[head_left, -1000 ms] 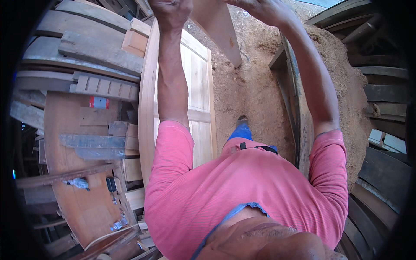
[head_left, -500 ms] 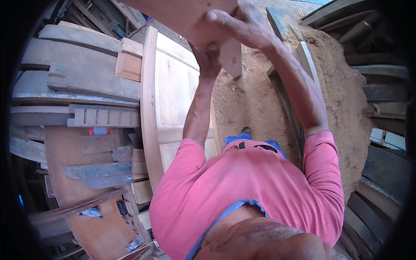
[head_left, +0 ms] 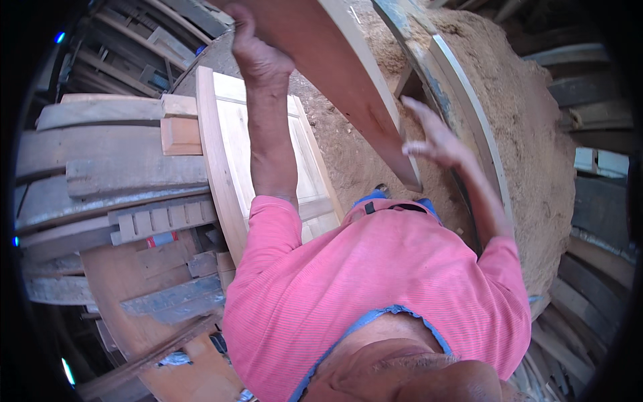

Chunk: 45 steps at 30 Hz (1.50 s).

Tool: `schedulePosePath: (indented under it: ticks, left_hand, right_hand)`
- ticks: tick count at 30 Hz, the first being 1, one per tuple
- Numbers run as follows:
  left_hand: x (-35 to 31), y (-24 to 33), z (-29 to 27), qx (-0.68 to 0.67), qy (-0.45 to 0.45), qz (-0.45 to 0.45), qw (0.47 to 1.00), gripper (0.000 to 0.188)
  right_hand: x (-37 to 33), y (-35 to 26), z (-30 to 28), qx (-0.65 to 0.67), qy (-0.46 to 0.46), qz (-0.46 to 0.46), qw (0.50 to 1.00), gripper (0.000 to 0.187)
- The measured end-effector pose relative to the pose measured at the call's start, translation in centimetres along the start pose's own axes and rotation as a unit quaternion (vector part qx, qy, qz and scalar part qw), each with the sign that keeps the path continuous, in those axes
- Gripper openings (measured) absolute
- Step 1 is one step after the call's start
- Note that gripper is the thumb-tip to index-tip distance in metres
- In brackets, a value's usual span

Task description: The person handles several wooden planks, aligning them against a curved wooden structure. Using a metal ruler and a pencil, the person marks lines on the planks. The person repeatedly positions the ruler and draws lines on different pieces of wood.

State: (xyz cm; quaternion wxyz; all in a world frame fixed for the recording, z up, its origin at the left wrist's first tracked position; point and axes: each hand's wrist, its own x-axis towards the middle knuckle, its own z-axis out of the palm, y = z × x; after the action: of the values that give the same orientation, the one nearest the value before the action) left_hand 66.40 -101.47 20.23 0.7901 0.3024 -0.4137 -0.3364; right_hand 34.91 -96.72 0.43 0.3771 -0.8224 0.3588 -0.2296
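A long reddish-brown wooden plank [head_left: 328,60] slants from the top of the view down to a point just in front of my body. My left hand [head_left: 262,53] grips its left edge near the top, thumb over the near face; the other fingers are hidden behind it. Close to the lower right edge of the plank is my right hand [head_left: 434,137], fingers apart and holding nothing. To the left, behind my left forearm, stands a pale panelled wooden door [head_left: 221,157].
A long, narrow timber bench [head_left: 462,100] runs along my right side. Beyond it lies a heap of sawdust [head_left: 529,154]. Stacked grey boards [head_left: 134,137] crowd the left, and more boards [head_left: 599,208] line the right rim. A brown sheet [head_left: 110,281] lies at lower left.
The plank has swung down toward my body, its lower end moving right. My right hand has let go and dropped to its right edge. My left hand has moved up and left.
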Motion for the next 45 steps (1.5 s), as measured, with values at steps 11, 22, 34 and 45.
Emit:
schedulePosePath:
  ticks: [11, 22, 34, 45]
  left_hand:
    - [-3.0, -13.6, 0.5, -0.155, -0.025, -0.264, 0.952, 0.069]
    - [-16.3, -26.7, -6.2, -0.170, -0.008, -0.448, 0.878, 0.099]
    - [-21.9, -33.2, -10.5, 0.000, 0.116, -0.492, 0.863, 0.045]
    - [-21.8, -37.9, -16.1, 0.003, 0.130, -0.499, 0.857, 0.042]
  right_hand:
    - [-23.2, 12.4, 14.3, 0.022, 0.146, 0.379, 0.914, 0.046]
    - [-37.7, 8.1, 15.8, 0.060, 0.023, 0.532, 0.844, 0.060]
    - [-41.8, 10.2, 16.7, 0.222, -0.006, 0.590, 0.776, 0.076]
    - [-36.0, 12.2, 14.0, 0.230, -0.111, 0.633, 0.731, 0.122]
